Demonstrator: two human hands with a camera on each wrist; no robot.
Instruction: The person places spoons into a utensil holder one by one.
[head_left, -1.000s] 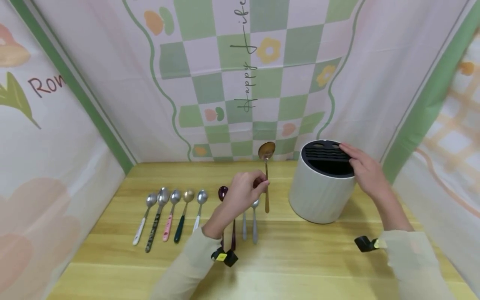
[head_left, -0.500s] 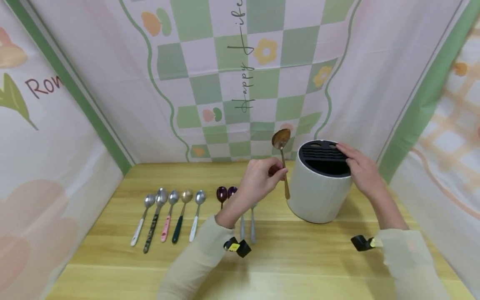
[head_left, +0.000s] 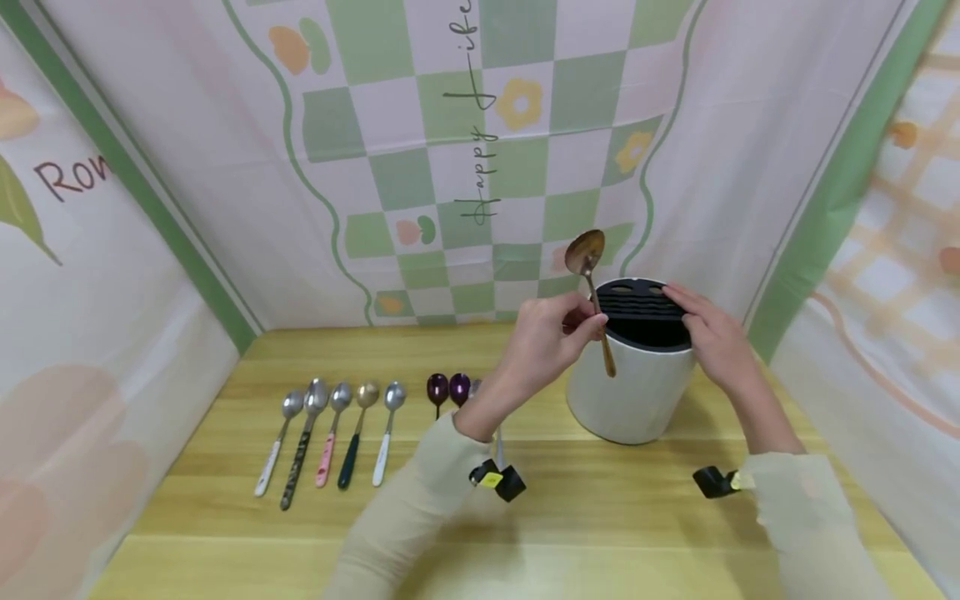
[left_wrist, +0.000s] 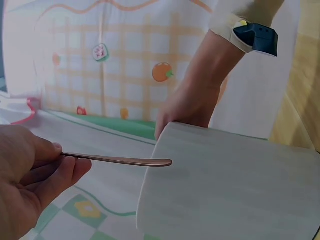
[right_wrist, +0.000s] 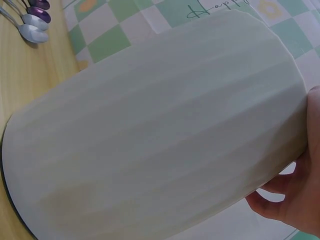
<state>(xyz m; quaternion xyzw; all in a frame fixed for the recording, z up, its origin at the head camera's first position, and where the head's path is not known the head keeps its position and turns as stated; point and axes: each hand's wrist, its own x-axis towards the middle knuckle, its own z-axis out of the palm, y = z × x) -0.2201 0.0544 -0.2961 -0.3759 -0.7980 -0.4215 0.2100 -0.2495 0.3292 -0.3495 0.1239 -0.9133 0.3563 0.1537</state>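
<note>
In the head view my left hand [head_left: 546, 343] pinches a gold-coloured spoon [head_left: 585, 252] by its handle, bowl up and slightly tilted. The spoon is held in the air at the left front of a white utensil holder [head_left: 626, 396] with a slotted black top insert [head_left: 637, 302]. Part of the copper-toned handle [left_wrist: 120, 160] points away from thumb and fingertips in the left wrist view. My right hand [head_left: 716, 342] rests on the holder's right rim, fingers extended along the edge. In the right wrist view, the holder's ribbed wall [right_wrist: 160, 130] hides much of the scene.
On the wooden table [head_left: 600, 517] several spoons lie in a row at left, including a pink-handled spoon [head_left: 327, 458] and a dark green-handled spoon [head_left: 350, 458]. Purple spoons [head_left: 437, 389] and silver ones lie partly under my left forearm. Patterned fabric [head_left: 375, 275] surrounds the table.
My left hand has carried the gold-coloured spoon rightward and up, from above the table to the holder's left front. My right hand has stayed on the holder's rim.
</note>
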